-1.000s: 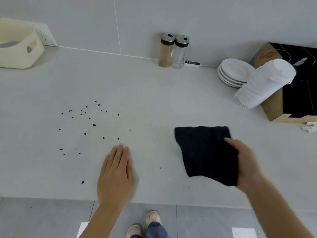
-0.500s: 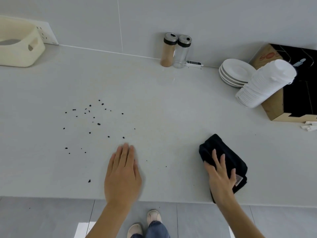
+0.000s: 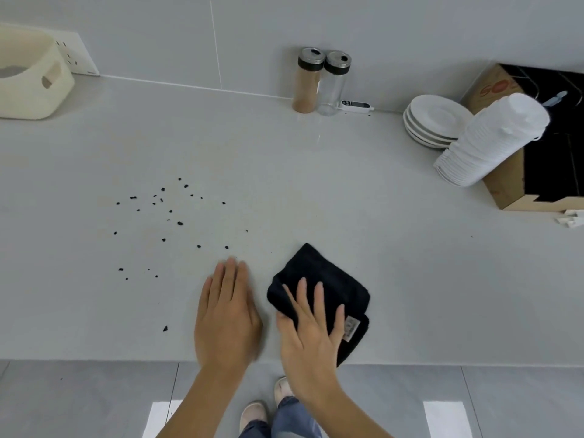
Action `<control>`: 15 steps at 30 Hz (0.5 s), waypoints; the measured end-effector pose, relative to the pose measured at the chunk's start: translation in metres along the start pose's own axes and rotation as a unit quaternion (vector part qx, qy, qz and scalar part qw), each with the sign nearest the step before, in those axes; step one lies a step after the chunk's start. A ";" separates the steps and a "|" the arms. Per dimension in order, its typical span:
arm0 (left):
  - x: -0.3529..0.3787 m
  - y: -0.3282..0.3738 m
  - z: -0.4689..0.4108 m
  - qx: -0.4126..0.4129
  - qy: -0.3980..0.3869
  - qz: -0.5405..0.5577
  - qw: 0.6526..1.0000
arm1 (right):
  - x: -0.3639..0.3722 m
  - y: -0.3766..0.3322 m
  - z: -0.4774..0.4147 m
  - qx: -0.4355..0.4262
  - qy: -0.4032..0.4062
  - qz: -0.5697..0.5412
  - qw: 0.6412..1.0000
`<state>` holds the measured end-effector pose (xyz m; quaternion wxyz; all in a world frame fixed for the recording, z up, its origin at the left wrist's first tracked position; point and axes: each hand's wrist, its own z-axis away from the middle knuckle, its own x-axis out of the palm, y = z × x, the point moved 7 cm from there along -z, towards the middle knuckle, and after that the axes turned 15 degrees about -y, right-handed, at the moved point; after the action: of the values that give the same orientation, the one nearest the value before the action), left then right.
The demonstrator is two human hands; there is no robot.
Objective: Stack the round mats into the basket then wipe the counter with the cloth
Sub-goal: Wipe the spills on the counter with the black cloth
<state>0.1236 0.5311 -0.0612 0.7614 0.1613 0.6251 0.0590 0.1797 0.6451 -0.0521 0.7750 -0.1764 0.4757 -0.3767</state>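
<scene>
A folded black cloth (image 3: pixel 328 279) lies on the grey counter (image 3: pixel 316 184) near its front edge. My right hand (image 3: pixel 311 333) presses flat on the cloth's near half, fingers spread. My left hand (image 3: pixel 226 314) rests palm down on the counter just left of the cloth, holding nothing. Several black crumbs (image 3: pixel 170 216) are scattered on the counter, left of and beyond my left hand. The cream basket (image 3: pixel 31 96) stands at the far left by the wall, and a grey round mat (image 3: pixel 9 72) shows inside it.
Two shaker jars (image 3: pixel 319 83) and a small thermometer (image 3: pixel 355 105) stand at the back wall. At the right are stacked white plates (image 3: pixel 433 120), a leaning stack of white lids (image 3: pixel 486 140) and a cardboard box (image 3: pixel 512 191).
My right hand lowered the cloth from the air onto the counter, then slid it left until it lies close beside my left hand. My left hand stayed flat.
</scene>
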 end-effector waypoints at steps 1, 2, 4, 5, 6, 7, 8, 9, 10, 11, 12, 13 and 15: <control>0.000 -0.001 0.000 0.000 -0.004 0.013 1.000 | 0.002 -0.007 0.001 -0.014 -0.026 -0.040 0.999; -0.001 -0.001 0.000 0.000 -0.004 0.030 1.000 | 0.001 -0.013 0.003 -0.020 -0.056 -0.101 0.993; -0.006 -0.002 -0.001 0.012 0.012 0.068 0.998 | -0.004 -0.015 0.007 0.000 -0.089 -0.238 0.967; -0.009 -0.003 -0.001 0.020 0.023 0.096 0.995 | -0.009 -0.010 0.009 0.029 -0.083 -0.324 0.942; -0.013 -0.006 -0.001 0.019 0.039 0.134 0.990 | -0.014 -0.004 0.011 0.072 -0.071 -0.412 0.905; -0.016 -0.008 0.000 0.008 0.044 0.183 0.982 | -0.017 0.004 0.012 0.106 -0.057 -0.474 0.872; -0.019 -0.011 0.002 -0.004 0.041 0.242 0.969 | -0.015 0.011 0.013 0.138 -0.052 -0.514 0.845; -0.021 -0.014 0.004 -0.022 0.037 0.302 0.952 | -0.015 0.012 0.012 0.150 -0.053 -0.532 0.832; -0.024 -0.017 0.006 -0.042 0.036 0.349 0.936 | -0.015 0.009 0.010 0.145 -0.041 -0.529 0.835; -0.030 -0.018 0.009 -0.057 0.046 0.369 0.927 | -0.017 0.004 0.010 0.115 -0.011 -0.487 0.866; -0.037 -0.021 0.011 -0.070 0.062 0.383 0.919 | -0.021 -0.004 0.010 0.072 0.040 -0.403 0.912; -0.042 -0.025 0.013 -0.086 0.074 0.396 0.911 | -0.023 -0.011 0.010 0.013 0.105 -0.296 0.949; -0.052 -0.032 0.016 -0.108 0.094 0.421 0.896 | -0.011 -0.025 0.004 -0.055 0.119 -0.167 0.977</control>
<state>0.1248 0.4835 -0.0202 0.6157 0.3204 0.5571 0.4559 0.1702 0.6370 -0.0275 0.6280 -0.2495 0.5489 -0.4920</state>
